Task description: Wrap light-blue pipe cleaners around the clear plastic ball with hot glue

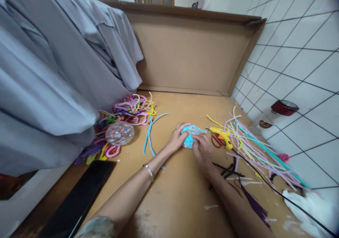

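Note:
In the middle of the table, my left hand [176,139] is closed around a clear ball partly covered with rows of light-blue pipe cleaner [188,141]. Its thumb lies on the blue rows. My right hand [204,151] presses closed fingertips on the ball's right side, at the edge of the blue, where they appear to pinch the pipe cleaner. One blue end sticks out to the right above these fingers. Loose blue pipe cleaners [149,135] lie left of the ball, partly behind my left forearm. Another clear ball with coloured specks [120,133] rests farther left.
To the right lie a yellow glue gun [222,134] with a black cord, red-handled scissors [217,141], pastel pipe cleaners [255,149] and a red-lidded jar [283,108]. Leftward are a colourful pipe-cleaner heap [132,107], a phone [82,195] and grey cloth [66,71]. Cardboard [190,54] stands behind.

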Demonstrator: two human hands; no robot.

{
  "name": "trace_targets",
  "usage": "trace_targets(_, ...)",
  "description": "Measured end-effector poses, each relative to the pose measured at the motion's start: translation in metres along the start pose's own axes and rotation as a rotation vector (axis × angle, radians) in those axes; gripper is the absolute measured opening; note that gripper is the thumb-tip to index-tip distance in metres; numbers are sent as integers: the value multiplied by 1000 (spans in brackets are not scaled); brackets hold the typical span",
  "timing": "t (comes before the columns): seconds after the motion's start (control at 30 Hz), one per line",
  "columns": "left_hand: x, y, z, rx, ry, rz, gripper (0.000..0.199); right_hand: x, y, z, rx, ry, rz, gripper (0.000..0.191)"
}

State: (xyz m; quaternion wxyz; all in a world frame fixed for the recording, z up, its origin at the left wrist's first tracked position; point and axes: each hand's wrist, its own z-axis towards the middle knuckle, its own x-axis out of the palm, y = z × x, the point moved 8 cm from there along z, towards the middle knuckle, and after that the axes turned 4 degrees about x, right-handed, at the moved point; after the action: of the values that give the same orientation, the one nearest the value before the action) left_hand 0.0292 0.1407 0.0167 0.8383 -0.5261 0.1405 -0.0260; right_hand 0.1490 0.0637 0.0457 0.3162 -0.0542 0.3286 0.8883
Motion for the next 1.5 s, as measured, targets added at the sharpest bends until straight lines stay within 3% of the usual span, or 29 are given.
trace_targets(0.53,0,-2,-2,37,-6,15,35,4,10,-5,-177,74,-67,34)
trace_targets(0.77,-1,2,-1,59,-35,45,35,-5,8,2,-144,44,-110,22)
trace_targets(0.9,-1,4,-1,41,-48,41,36,-29,-27,21,61,-17,-474,18)
trace_targets(1.03,-5,6,1,30,-51,35,36,-51,-81,30,406,163,-1023,33)
trace_targets(1.1,-5,5,2,36,-38,44,35,-58,-98,27,528,284,-1157,47)
trace_targets(1.3,3,-6,2,86,65,77,35,-65,-119,16,758,423,-1172,61)
trace_targets(1.5,-1,3,2,35,29,36,36,-72,-130,15,835,380,-1124,55)
